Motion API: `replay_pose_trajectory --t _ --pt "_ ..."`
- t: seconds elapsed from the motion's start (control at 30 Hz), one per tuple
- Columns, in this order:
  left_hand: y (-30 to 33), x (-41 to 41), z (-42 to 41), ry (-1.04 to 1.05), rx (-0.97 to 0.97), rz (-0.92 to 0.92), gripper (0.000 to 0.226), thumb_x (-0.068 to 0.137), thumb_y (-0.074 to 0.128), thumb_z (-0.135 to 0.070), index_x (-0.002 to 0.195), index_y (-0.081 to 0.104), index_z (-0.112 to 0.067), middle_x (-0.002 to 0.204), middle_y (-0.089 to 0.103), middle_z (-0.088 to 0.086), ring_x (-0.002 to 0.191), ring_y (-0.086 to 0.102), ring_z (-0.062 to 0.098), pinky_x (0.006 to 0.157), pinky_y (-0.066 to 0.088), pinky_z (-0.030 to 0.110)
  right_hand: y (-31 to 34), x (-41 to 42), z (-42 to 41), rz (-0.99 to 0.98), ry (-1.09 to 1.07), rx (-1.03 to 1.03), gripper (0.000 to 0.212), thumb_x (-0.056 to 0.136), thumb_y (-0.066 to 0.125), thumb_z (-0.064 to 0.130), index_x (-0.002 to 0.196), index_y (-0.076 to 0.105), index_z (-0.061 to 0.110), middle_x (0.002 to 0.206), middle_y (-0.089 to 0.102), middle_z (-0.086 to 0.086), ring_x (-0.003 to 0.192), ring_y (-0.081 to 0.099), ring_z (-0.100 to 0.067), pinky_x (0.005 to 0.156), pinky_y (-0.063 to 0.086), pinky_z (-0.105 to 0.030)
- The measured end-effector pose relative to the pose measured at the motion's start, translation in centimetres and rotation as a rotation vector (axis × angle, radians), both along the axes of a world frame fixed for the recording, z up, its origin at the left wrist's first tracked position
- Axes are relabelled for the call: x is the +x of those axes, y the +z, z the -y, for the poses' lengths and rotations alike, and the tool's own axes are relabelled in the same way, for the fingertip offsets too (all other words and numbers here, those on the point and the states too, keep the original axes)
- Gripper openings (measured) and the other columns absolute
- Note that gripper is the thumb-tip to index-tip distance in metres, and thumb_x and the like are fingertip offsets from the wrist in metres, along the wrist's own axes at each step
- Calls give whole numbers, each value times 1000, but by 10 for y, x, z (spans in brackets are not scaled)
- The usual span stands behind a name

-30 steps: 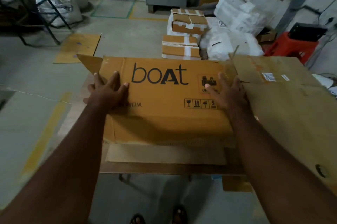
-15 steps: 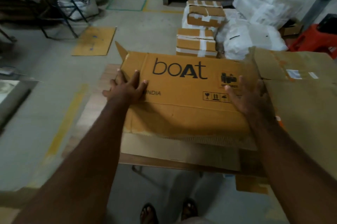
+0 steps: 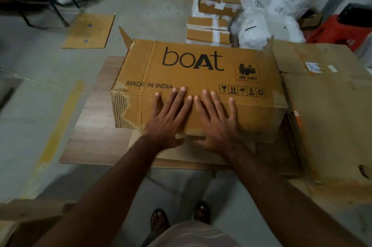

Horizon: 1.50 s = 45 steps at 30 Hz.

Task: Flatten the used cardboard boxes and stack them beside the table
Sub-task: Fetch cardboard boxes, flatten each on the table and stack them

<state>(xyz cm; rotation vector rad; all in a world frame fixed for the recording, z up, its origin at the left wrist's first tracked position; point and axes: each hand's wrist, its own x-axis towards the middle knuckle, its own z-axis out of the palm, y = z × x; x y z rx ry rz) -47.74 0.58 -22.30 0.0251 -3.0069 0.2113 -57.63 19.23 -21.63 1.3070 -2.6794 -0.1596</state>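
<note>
Both hands lying flat, fingers straight and spread, so the grip is wide on each, holding nothing. Left hand [image 3: 171, 118] and right hand [image 3: 218, 120] are pressing side by side on the near edge of the boAt box [image 3: 193, 77], index fingertips almost touching, thumbs hanging past the box's near edge. Box is sitting on the table [image 3: 94, 126], partly collapsed, one flap [image 3: 124, 36] sticking up at its far left corner. Bare table is showing left of the box; open floor [image 3: 36, 89] lying beyond that edge. Right side is crowded: large flattened cardboard [image 3: 330, 110] is touching the box's right end, running out of frame. Taped parcels [image 3: 209, 29] and white sacks [image 3: 267, 31] are sitting on the floor behind. Another cardboard sheet [image 3: 89, 30] is lying on the floor far left. Table's right part is hidden under cardboard. Under the near edge, sandalled feet [image 3: 181, 218] are showing.
</note>
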Motion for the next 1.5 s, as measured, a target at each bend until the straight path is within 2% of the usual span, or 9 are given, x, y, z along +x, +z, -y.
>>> replay_pose_trajectory --t 0.37,0.47,0.53,0.6,0.67,0.77,0.87,1.03,1.5 --pt "50 6 10 -60 48 270 133 71 70 -71 161 -10 -15 169 -16 14 156 -8 34 123 5 63 49 9 -11 313 6 133 130 75 72 67 163 -14 23 170 -21 -1 157 -16 -22 124 -2 -60" --pt "96 7 19 -71 223 328 104 75 70 -68 158 28 -22 164 30 4 148 33 26 116 36 45 88 8 -18 514 -11 51 102 83 69 59 163 16 26 171 15 2 155 16 -19 124 19 -49" --pt "121 3 29 -93 357 308 68 81 71 -59 137 58 -25 127 66 -2 113 63 20 87 52 33 117 2 -19 606 -6 -80 73 86 70 49 151 47 26 153 50 1 131 50 -14 102 43 -30" --pt "144 -3 35 -100 454 239 42 88 64 -56 114 70 -24 100 72 -3 91 67 16 75 55 32 141 -9 -18 627 13 -190 42 92 71 34 131 69 21 128 70 2 102 61 -4 83 44 -16" --pt "160 -11 36 -42 379 141 40 94 55 -60 102 69 -23 88 68 -2 81 63 16 78 56 37 157 -23 -13 578 12 -261 29 95 68 36 116 77 18 110 76 -1 90 65 -7 84 53 -28" --pt "153 -29 32 30 52 -136 36 100 48 -47 124 59 -23 113 67 5 107 60 28 105 42 50 153 -46 6 251 -107 -277 47 95 55 57 120 72 21 117 73 -3 110 64 -26 101 45 -50" --pt "126 -43 26 55 89 -187 79 91 47 -36 162 16 -26 168 15 17 155 13 36 122 10 62 131 -61 29 -53 -235 -296 57 96 47 69 139 57 32 142 60 0 135 48 -27 109 27 -55" --pt "81 -61 21 42 183 -69 111 86 65 -63 161 -13 -34 166 -25 13 152 -23 36 121 2 67 98 -96 51 86 -295 -168 70 100 19 71 162 11 39 171 14 -3 157 11 -29 119 5 -65" --pt "67 -101 7 182 153 185 102 89 72 -31 155 -3 -50 171 -4 1 157 0 32 116 16 74 51 -102 -9 295 -191 -173 85 92 31 82 162 14 37 172 2 4 158 0 -20 122 -3 -57"
